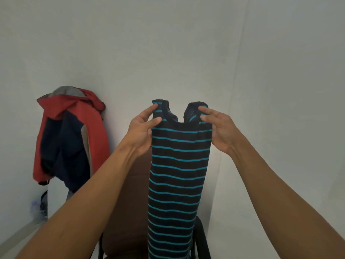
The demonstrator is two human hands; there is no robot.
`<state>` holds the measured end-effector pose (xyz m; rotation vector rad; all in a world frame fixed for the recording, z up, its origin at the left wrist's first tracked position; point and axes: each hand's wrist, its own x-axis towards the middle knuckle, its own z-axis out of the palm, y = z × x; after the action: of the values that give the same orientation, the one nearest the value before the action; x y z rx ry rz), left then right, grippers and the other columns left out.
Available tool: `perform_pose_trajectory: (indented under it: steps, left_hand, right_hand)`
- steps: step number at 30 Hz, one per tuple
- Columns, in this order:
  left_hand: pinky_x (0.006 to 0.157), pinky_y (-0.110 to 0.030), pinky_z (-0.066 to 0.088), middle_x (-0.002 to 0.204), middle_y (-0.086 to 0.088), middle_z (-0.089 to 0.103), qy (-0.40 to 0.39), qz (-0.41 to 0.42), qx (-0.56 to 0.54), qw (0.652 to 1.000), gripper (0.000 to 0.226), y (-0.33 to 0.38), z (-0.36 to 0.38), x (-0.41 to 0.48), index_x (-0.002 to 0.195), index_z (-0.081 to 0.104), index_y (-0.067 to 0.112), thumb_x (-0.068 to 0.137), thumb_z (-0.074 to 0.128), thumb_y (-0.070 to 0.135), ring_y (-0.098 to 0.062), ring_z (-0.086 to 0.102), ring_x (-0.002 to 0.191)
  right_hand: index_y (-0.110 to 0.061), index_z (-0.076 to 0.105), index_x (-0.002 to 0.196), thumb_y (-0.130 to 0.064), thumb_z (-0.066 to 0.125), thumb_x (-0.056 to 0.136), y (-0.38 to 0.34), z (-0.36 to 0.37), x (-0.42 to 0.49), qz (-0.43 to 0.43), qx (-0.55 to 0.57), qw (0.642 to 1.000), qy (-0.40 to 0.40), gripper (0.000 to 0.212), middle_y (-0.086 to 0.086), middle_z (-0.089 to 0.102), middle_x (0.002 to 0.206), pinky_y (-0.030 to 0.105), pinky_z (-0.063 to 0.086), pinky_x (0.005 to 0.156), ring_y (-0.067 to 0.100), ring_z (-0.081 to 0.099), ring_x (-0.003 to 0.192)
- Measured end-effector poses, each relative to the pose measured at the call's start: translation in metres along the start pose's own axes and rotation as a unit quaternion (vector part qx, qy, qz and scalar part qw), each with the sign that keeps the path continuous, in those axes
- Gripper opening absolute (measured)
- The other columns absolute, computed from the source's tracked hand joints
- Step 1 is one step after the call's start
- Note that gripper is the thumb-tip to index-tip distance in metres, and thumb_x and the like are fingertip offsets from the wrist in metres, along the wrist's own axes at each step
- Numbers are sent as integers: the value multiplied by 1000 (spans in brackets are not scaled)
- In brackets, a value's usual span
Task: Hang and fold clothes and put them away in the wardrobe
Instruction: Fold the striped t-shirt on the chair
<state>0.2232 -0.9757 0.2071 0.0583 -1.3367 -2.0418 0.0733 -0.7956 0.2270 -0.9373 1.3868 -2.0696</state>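
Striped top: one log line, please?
left hand: pinches striped top strap | right hand: pinches other strap | top: hangs in front of brown chair

Your striped top (179, 165) is matt knit cloth, slightly fuzzy. The jacket (71, 139) looks like smoother woven fabric; the wall (168, 43) is matt.

Two hands, near centre: left hand (141, 131) and right hand (218, 131). One striped top (177, 174), dark with teal bands, between them. One red-and-navy jacket (69, 139), far left against the wall. One brown chair (128, 212), near, behind the top. One dark, blurred item (43, 202) low at left, kind not discernible. Garments in total: two.
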Motion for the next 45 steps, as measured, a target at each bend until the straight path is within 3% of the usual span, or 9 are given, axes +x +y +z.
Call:
perform_pose_trajectory:
  steps: [6,10,15,26,32,36,38,42,45]
  left_hand:
    - [82,-32,59,126,-12,68,8,-40,-18,999,44,-20,-62,5,130,62,14,91,60,-6,-24,70,105]
    - [79,-30,59,114,-11,73,23,-81,-56,995,36,-39,-110,11,123,65,12,91,59,-5,-21,72,98]
    - [76,-31,60,109,-12,73,38,-144,-111,983,34,-72,-172,21,120,67,13,92,58,-5,-21,73,94]
    - [71,-32,61,101,-14,75,61,-227,-125,964,50,-129,-240,-3,127,61,10,80,64,-2,-21,74,86]
    - [81,-37,61,108,-15,73,99,-279,-128,947,48,-163,-269,-77,130,59,12,84,62,-1,-23,72,94]
    - [78,-36,61,110,-15,72,149,-327,-116,926,41,-186,-280,-152,129,61,14,91,57,-1,-24,72,95]
    - [83,-39,60,113,-16,72,179,-353,-114,911,41,-200,-283,-198,128,62,14,90,58,0,-26,71,98]
    - [95,-49,52,121,-20,69,229,-421,-83,874,37,-235,-293,-302,127,62,14,94,55,1,-35,65,112]
    - [97,-56,50,122,-20,68,247,-461,-65,850,38,-257,-305,-369,131,60,13,95,56,4,-38,64,115]
  right_hand:
    - [-7,65,126,-13,63,94,58,27,12,41,23,998,33,33,13,70,121,40,57,91,29,67,110]
    - [-2,60,132,-26,67,89,99,44,15,87,62,993,57,49,11,68,113,39,57,87,25,66,102]
    - [-8,62,131,-45,54,94,158,56,24,132,103,978,121,53,11,69,113,41,56,89,28,65,104]
    - [-7,65,122,-50,50,94,254,68,7,224,90,955,171,54,14,72,99,46,51,88,31,68,87]
    - [-6,69,110,-55,55,85,302,67,-44,297,82,941,140,56,17,71,101,46,51,87,33,68,86]
    - [-5,71,108,-55,58,85,335,68,-105,355,76,923,129,57,19,70,107,49,49,95,35,67,91]
    - [-4,72,107,-55,58,86,353,67,-145,388,80,909,128,56,20,70,108,52,47,98,36,67,91]
    - [-4,71,107,-53,59,83,393,67,-237,458,95,872,144,56,22,71,105,48,51,87,36,70,87]
    - [-5,68,114,-53,57,89,423,68,-298,516,99,835,163,55,25,69,117,55,51,92,43,67,104]
